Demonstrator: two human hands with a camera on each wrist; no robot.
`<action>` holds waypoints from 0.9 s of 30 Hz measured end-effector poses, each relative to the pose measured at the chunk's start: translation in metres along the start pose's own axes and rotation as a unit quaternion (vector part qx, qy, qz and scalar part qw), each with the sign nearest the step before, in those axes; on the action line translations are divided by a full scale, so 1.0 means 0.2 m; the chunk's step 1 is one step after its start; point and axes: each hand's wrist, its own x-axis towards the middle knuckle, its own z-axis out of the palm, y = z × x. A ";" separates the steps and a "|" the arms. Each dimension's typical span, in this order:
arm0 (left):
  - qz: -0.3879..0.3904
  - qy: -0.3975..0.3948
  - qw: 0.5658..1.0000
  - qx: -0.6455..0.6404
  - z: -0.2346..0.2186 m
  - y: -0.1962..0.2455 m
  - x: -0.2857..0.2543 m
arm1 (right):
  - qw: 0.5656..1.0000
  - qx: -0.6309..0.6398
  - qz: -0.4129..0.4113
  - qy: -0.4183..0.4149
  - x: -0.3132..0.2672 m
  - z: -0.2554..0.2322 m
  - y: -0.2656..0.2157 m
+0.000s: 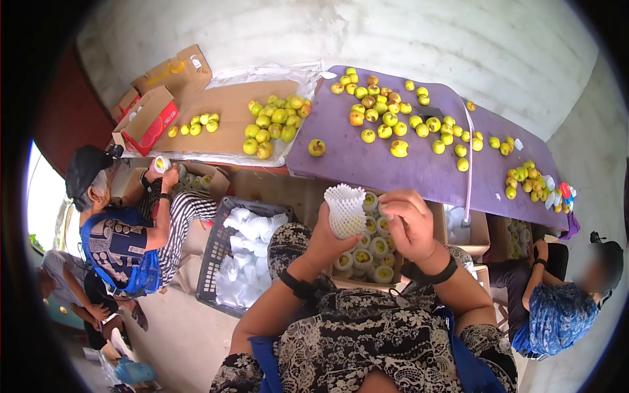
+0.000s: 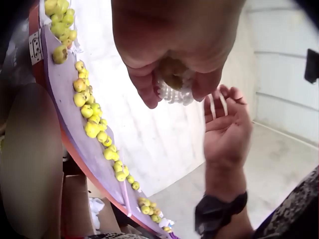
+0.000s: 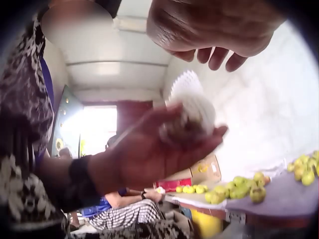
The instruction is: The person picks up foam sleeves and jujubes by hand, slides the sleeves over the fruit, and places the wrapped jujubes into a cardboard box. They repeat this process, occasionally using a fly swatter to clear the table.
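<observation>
A white foam net sleeve (image 1: 345, 211) stands upright in my left hand (image 1: 325, 241), its top edge flared. My left fingers and thumb grip it round the sides; in the left wrist view a fruit (image 2: 172, 73) shows inside the net (image 2: 175, 95). Just to the right of the sleeve is my right hand (image 1: 411, 228), apart from it, fingers loosely bent with nothing visible in them. The right wrist view shows this hand (image 3: 214, 31) above the sleeve (image 3: 190, 84). Below both hands, net-wrapped fruits (image 1: 362, 257) fill a cardboard box on my lap side.
A dark crate (image 1: 208, 278) of foam sleeves is at my left. Across the front, a purple-covered table (image 1: 341, 160) and a cardboard sheet (image 1: 229, 98) bear many yellow-green fruits. One person (image 1: 124, 242) sits at left holding a wrapped fruit; another (image 1: 563, 301) sits at right.
</observation>
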 end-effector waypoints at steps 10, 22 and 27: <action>0.045 -0.001 0.986 0.160 -0.02 0.09 -0.02 | 0.967 -0.107 -0.020 -0.229 0.20 0.03 -0.09; 0.068 -0.044 0.980 0.184 -0.03 0.14 0.00 | 0.925 -0.118 0.008 -0.361 0.25 0.02 -0.12; 0.088 -0.135 0.972 0.169 0.00 0.27 0.02 | 0.911 -0.139 0.039 -0.386 0.22 0.03 -0.14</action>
